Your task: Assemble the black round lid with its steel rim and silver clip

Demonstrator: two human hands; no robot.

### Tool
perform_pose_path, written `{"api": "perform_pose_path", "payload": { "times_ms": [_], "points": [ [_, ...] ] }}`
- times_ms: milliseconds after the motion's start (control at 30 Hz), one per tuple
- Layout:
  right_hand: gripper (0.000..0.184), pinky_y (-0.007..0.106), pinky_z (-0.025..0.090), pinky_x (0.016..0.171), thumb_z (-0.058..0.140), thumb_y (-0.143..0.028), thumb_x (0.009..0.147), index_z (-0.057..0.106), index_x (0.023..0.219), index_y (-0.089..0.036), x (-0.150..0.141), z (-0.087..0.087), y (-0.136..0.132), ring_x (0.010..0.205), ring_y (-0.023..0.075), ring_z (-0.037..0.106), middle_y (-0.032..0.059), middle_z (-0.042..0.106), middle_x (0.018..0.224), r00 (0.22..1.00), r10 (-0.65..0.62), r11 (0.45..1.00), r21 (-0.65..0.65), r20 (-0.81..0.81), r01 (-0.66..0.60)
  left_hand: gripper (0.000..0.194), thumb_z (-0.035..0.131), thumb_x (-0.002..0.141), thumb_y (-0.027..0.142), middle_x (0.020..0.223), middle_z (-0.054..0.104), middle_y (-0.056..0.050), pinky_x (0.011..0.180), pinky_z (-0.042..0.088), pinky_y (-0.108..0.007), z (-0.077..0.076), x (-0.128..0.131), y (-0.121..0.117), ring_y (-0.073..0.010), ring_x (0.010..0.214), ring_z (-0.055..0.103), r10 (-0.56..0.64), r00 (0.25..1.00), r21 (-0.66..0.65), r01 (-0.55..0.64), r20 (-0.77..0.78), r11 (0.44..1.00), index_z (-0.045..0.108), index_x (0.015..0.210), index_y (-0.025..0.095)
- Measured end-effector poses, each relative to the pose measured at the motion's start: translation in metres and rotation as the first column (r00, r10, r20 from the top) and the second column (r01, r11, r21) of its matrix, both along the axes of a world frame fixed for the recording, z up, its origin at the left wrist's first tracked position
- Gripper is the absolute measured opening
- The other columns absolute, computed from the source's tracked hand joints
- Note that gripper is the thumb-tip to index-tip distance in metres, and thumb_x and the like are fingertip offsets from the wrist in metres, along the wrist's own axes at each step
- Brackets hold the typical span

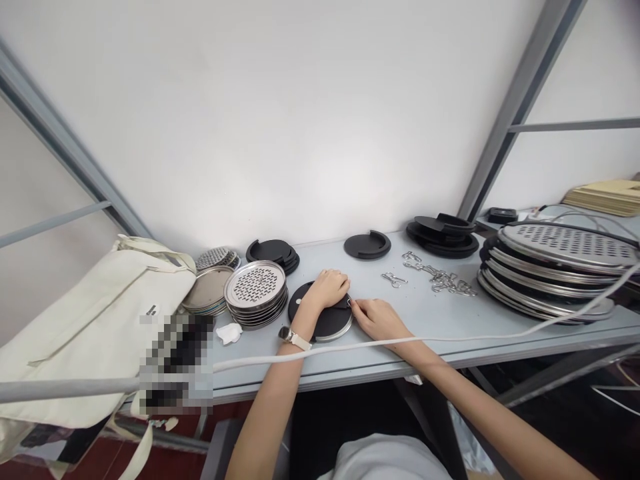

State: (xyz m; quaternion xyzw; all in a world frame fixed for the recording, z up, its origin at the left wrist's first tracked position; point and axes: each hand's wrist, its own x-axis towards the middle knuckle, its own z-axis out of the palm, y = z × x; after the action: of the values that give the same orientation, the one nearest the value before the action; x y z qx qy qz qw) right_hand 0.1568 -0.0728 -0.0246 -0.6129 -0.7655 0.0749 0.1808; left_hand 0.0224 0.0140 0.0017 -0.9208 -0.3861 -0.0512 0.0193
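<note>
A black round disc (pixel 325 321) with a metal rim lies on the grey table (pixel 435 320) in front of me. My left hand (pixel 329 288), with a watch on its wrist, rests on the disc's top with fingers curled over its far edge. My right hand (pixel 376 316) sits at the disc's right edge, fingertips pinched on a small metal clip there. A stack of perforated metal plates (pixel 255 291) stands just left of the disc.
Loose metal clips (pixel 440 277) lie to the right. Black notched discs (pixel 367 245) and stacks (pixel 273 252) (pixel 443 233) line the back. A large stack of perforated trays (pixel 553 267) is at right, a cream bag (pixel 95 320) at left. A white cable (pixel 450 339) crosses the front edge.
</note>
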Motion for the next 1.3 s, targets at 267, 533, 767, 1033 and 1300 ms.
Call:
{"api": "perform_pose_path", "payload": {
  "times_ms": [267, 533, 767, 1033, 1300],
  "points": [
    [0.047, 0.025, 0.027, 0.054, 0.031, -0.030, 0.094, 0.059, 0.057, -0.018, -0.0003, 0.0025, -0.0032, 0.052, 0.0132, 0.054, 0.0053, 0.066, 0.059, 0.997, 0.012, 1.000, -0.009, -0.079, -0.013, 0.032, 0.032, 0.096, 0.025, 0.095, 0.064, -0.009, 0.088, 0.038, -0.034, 0.0003, -0.0024, -0.0009, -0.0203, 0.093, 0.058, -0.001, 1.000, 0.005, 0.001, 0.004, 1.000, 0.062, 0.088, 0.014],
    [0.045, 0.026, 0.026, 0.054, 0.034, -0.029, 0.091, 0.058, 0.054, -0.018, 0.0003, 0.0015, -0.0026, 0.049, 0.0123, 0.050, 0.0052, 0.065, 0.057, 0.996, 0.021, 1.000, 0.000, -0.089, -0.021, 0.032, 0.032, 0.096, 0.024, 0.096, 0.064, -0.009, 0.088, 0.037, -0.035, 0.0000, -0.0037, -0.0005, -0.0208, 0.092, 0.058, -0.006, 1.000, 0.007, 0.006, 0.011, 1.000, 0.061, 0.086, 0.015],
    [0.043, 0.025, 0.025, 0.052, 0.036, -0.029, 0.088, 0.054, 0.051, -0.018, -0.0001, 0.0025, -0.0041, 0.046, 0.0108, 0.045, 0.0037, 0.061, 0.052, 0.993, 0.019, 1.000, 0.019, -0.114, -0.017, 0.032, 0.032, 0.096, 0.024, 0.094, 0.065, -0.008, 0.088, 0.036, -0.035, 0.0011, -0.0036, -0.0015, -0.0204, 0.091, 0.058, 0.000, 1.000, 0.006, 0.000, 0.015, 1.000, 0.060, 0.084, 0.015],
    [0.045, 0.025, 0.025, 0.051, 0.035, -0.033, 0.090, 0.053, 0.052, -0.018, 0.0001, 0.0030, -0.0052, 0.048, 0.0113, 0.046, 0.0030, 0.060, 0.052, 0.990, 0.017, 1.000, -0.006, -0.139, -0.018, 0.032, 0.032, 0.097, 0.023, 0.094, 0.064, -0.009, 0.089, 0.033, -0.036, 0.0025, -0.0052, -0.0015, -0.0207, 0.092, 0.057, 0.020, 1.000, 0.010, -0.020, 0.019, 1.000, 0.060, 0.085, 0.014],
    [0.046, 0.026, 0.025, 0.055, 0.029, -0.034, 0.095, 0.062, 0.066, -0.018, 0.0022, -0.0043, -0.0021, 0.054, 0.0137, 0.055, 0.0052, 0.066, 0.062, 0.996, 0.039, 0.998, 0.045, -0.086, -0.035, 0.030, 0.033, 0.096, 0.023, 0.093, 0.064, -0.009, 0.089, 0.034, -0.036, 0.0020, -0.0046, -0.0020, -0.0214, 0.092, 0.057, 0.018, 1.000, 0.019, -0.018, 0.016, 1.000, 0.060, 0.084, 0.014]
  ]
}}
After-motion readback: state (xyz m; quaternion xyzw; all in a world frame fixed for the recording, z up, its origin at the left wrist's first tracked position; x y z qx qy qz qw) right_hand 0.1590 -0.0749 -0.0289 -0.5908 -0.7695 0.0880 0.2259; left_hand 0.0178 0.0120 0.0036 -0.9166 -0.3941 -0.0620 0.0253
